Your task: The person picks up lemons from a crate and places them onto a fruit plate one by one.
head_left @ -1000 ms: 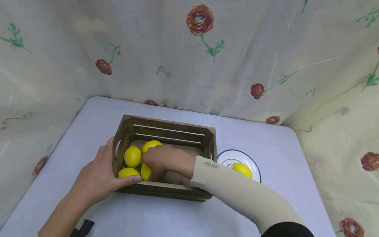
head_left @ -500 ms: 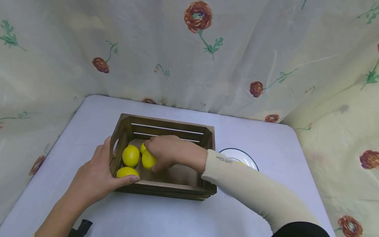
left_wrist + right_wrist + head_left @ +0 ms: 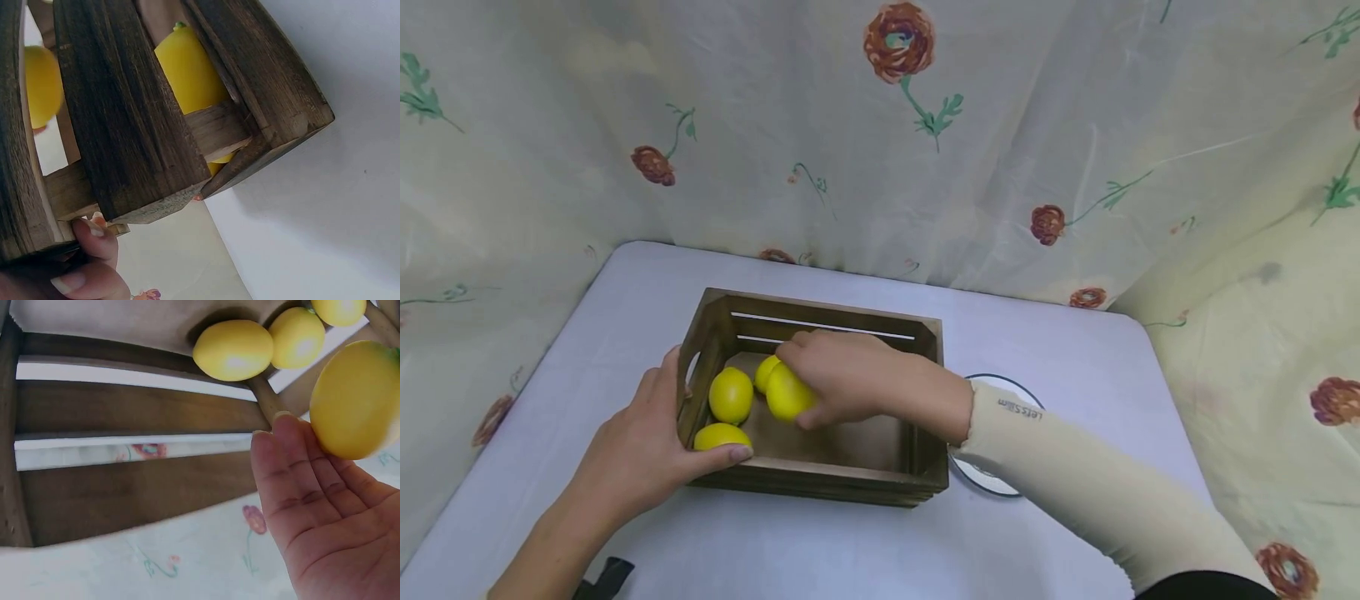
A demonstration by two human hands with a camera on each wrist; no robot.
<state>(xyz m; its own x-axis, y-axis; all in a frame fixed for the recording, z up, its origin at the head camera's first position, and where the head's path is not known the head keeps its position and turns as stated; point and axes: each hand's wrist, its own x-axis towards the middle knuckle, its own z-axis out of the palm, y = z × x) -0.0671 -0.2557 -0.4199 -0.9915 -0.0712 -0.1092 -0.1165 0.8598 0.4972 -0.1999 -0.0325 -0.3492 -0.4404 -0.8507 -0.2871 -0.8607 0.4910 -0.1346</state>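
A dark wooden crate (image 3: 820, 482) stands mid-table. My left hand (image 3: 643, 442) grips its front left corner, thumb hooked over the rim; in the left wrist view my fingertips (image 3: 94, 232) curl under the crate's slats (image 3: 119, 112). My right hand (image 3: 850, 379) reaches into the crate and holds a yellow lemon (image 3: 788, 392) lifted off the crate floor; in the right wrist view the lemon (image 3: 356, 400) lies against my fingers (image 3: 294, 487). Three more lemons lie in the crate's left end: one (image 3: 732, 395), one (image 3: 721, 435) and a partly hidden one (image 3: 766, 371).
A white plate with a dark rim (image 3: 1000, 387) sits right of the crate, mostly covered by my right sleeve (image 3: 1075, 492). The table (image 3: 850, 550) has a pale lilac cover. Floral curtains (image 3: 880, 142) close in the back and sides. A small black object (image 3: 606, 577) lies at the front edge.
My right hand took a lemon from the crate's left end and lifted it up and to the right. My forearm now covers the plate and its lemon. The left hand stayed put.
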